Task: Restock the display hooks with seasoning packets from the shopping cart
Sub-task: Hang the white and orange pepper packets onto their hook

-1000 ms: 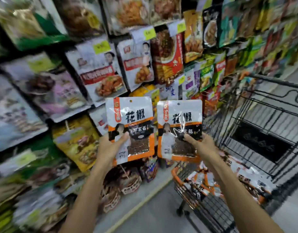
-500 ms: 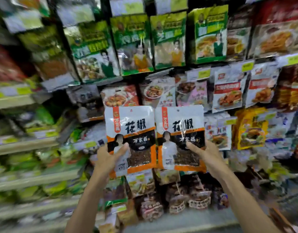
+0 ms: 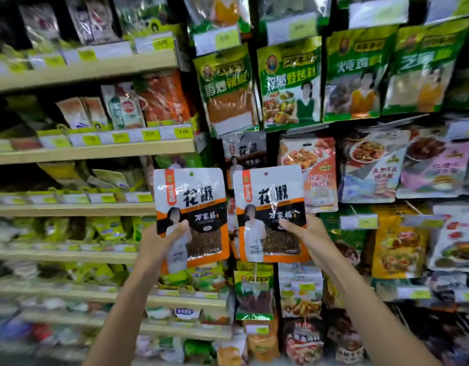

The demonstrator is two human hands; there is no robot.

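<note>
so you've got two identical seasoning packets up in the middle of the frame, side by side, nearly upright, just apart from each other; both say 花椒 in big black characters on the white top half, with 万家福 in pale lettering on the black band below; an orange tab runs down the upper left corner of each, but its writing's too small for me to read; your left hand (image 3: pixel 159 241) grips the left packet (image 3: pixel 191 207) at its lower left, thumb curled across the front over the printed figure, fingers out of sight behind; your right hand (image 3: pixel 307 233) pinches the right packet (image 3: pixel 270 204) at its lower right edge, thumb lying on the black band, the other fingers behind it; each pouch is white up top, black in the middle and orange round the bottom border, with a clear window showing dark brownish spice, a small hang hole at top centre and glare creases on the glossy film; just above and behind the gap between them a matching packet (image 3: pixel 245 151) hangs on the display, partly hidden by yours; the upper right of the frame has a row of green pouches (image 3: pixel 357 75); one reads 炖鸡, the rest are too blurred to trust; on the left the wooden shelves (image 3: pixel 90 151) carry yellow labels, and one price tag (image 3: pixel 183 131) near centre reads 4.00
</note>
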